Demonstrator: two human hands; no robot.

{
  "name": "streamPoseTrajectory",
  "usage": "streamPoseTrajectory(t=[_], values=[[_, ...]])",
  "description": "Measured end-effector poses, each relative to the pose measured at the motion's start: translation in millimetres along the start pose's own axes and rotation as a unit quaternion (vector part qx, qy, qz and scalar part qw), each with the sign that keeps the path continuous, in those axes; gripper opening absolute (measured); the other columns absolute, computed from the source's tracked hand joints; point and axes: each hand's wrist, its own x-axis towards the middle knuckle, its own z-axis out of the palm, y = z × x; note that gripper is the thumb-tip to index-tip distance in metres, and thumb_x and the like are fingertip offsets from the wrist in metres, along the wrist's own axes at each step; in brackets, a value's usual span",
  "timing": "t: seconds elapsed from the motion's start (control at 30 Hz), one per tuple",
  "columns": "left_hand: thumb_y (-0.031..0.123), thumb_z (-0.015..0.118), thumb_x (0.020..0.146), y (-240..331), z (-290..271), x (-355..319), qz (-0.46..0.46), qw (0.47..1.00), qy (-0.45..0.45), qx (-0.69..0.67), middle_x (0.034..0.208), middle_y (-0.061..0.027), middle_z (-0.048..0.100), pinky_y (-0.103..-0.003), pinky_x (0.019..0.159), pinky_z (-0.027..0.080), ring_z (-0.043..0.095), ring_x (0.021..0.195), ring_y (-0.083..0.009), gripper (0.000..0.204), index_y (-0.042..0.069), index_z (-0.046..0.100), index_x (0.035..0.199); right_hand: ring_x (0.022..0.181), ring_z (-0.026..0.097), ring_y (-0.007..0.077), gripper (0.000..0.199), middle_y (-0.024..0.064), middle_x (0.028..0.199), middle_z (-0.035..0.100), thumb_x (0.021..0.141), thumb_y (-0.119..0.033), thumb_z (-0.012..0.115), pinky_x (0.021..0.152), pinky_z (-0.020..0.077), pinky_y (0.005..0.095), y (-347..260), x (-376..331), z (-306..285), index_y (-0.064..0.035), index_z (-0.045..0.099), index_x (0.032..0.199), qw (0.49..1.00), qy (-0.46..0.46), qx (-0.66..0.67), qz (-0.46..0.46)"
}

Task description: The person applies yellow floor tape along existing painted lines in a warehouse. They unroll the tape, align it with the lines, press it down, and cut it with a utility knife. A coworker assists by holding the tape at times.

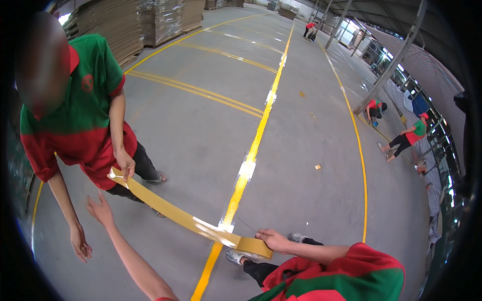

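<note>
My right hand grips a roll of wide yellow tape low over the concrete floor. A long strip of tape runs up and to the left from the roll to the hand of a standing person in a green and red shirt, who pinches its free end. My left hand reaches out below that end with its fingers spread. It holds nothing and stays a little apart from the strip. The roll hangs just right of a painted yellow floor line. My shoes show beneath the roll.
Stacks of flat cardboard stand at the back left. Several people in the same shirts crouch along the right wall and far down the hall. Steel pillars line the right side. Yellow lines cross the grey floor.
</note>
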Motion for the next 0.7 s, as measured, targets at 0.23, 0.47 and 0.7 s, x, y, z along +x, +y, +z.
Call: streamPoseTrajectory(t=[0.23,0.47,0.7], values=[[0.039,0.032,0.109,43.3,-73.6,-392.8,-0.096,0.778,-0.480,-0.393,0.113,-0.0168,0.069,-0.041,0.101,0.043,0.062,0.109,-0.0254,0.056,-0.003,0.069,0.113,0.092,0.058,0.0130,0.028,0.0054,0.099,0.066,0.104,-0.021,0.050,0.084,0.0453,0.0298,12.5,24.2,13.6,0.0006,0.066,0.108,0.996,0.022,0.082,0.001],[0.041,0.045,0.106,78.5,-98.6,-505.6,-0.193,0.810,-0.294,-0.468,0.104,-0.0085,0.063,-0.034,0.086,0.048,0.059,0.094,-0.0176,0.048,-0.002,0.051,0.126,0.093,0.062,0.0180,0.024,0.0083,0.097,0.067,0.100,-0.014,0.049,0.085,0.0480,0.0327,-4.0,35.9,7.1,-0.0002,0.067,0.106,0.970,-0.107,0.214,0.044],[0.013,0.064,0.094,114.8,-79.5,-480.6,-0.292,0.787,-0.351,-0.415,0.084,-0.0049,0.060,-0.028,0.063,0.051,0.059,0.073,-0.0134,0.020,-0.007,0.061,0.098,0.085,0.069,0.0179,0.025,0.0079,0.096,0.070,0.104,-0.020,0.047,0.073,0.0567,0.0332,-52.8,81.7,-44.4,-0.0006,0.061,0.112,0.931,-0.340,0.129,0.034]])
